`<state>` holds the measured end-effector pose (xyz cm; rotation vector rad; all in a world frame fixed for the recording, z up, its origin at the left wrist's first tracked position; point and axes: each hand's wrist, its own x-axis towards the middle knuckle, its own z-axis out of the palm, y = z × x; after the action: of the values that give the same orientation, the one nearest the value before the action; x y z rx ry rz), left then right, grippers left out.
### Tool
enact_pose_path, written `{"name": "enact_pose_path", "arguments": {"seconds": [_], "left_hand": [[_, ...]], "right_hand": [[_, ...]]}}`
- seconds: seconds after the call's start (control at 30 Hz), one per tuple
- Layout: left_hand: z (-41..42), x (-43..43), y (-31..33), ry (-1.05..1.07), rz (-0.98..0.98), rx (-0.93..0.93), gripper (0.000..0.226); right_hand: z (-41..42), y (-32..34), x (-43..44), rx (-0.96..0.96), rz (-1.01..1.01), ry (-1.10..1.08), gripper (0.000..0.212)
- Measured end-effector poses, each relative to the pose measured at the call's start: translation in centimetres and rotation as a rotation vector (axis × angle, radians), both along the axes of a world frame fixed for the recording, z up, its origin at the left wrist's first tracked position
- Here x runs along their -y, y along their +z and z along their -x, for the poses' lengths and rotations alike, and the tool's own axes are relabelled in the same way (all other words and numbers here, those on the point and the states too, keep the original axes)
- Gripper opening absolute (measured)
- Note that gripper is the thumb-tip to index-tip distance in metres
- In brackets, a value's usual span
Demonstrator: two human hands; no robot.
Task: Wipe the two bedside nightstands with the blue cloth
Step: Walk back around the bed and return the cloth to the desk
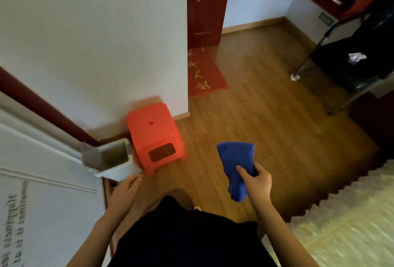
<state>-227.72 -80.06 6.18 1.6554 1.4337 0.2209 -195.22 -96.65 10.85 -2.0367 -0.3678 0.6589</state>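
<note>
while my right hand (pixel 257 183) pinches the soft blue cloth (pixel 236 166) around its bunched middle, thumb pressed across the front and fingers wrapped behind, the cloth droops both ways, a loose flap standing up far of my knuckles and a tail hanging near my wrist. it looks light and limp, with no stiffness to speak of, so i judge it best gathered into a flat pad in the palm before any wiping, else the loose ends will drag. my left hand (pixel 125 190) holds nothing, fingers loosely curled and a little apart, hovering just near the white open-lidded plastic bin (pixel 116 163). beside that bin, to its right, stands a red plastic stool (pixel 154 136) against the white wall. the floor is warm brown wood plank (pixel 266 117), with a red doormat (pixel 204 72) far by the dark red door. a pale patterned bedspread (pixel 345 224) lies near right. no nightstand shows in view.
</note>
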Motion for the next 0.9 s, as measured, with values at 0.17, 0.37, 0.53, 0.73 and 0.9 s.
{"name": "enact_pose_path", "arguments": {"seconds": [0.17,0.37,0.53,0.73,0.9], "left_hand": [[-8.2,-8.9,-0.7,-0.055,0.029,0.048,0.017],[-22.0,-20.4,-1.5,-0.308,0.031,0.028,0.012],[-34.5,-29.8,-0.5,-0.541,0.044,0.053,0.014],[-49.0,-36.5,1.3,-0.654,0.145,0.026,0.021],[-58.7,-39.3,0.0,-0.665,0.257,0.035,0.019]], "right_hand": [[-5.7,-1.1,-6.0,-0.047,0.023,-0.103,0.021],[-13.9,-2.8,-11.7,-0.056,0.099,-0.328,0.024],[-20.7,-0.7,-14.8,-0.013,0.127,-0.555,0.017],[-28.9,0.4,-17.7,0.014,0.151,-0.732,0.027],[-37.7,-0.9,-21.4,-0.012,0.168,-0.758,0.021]]}}
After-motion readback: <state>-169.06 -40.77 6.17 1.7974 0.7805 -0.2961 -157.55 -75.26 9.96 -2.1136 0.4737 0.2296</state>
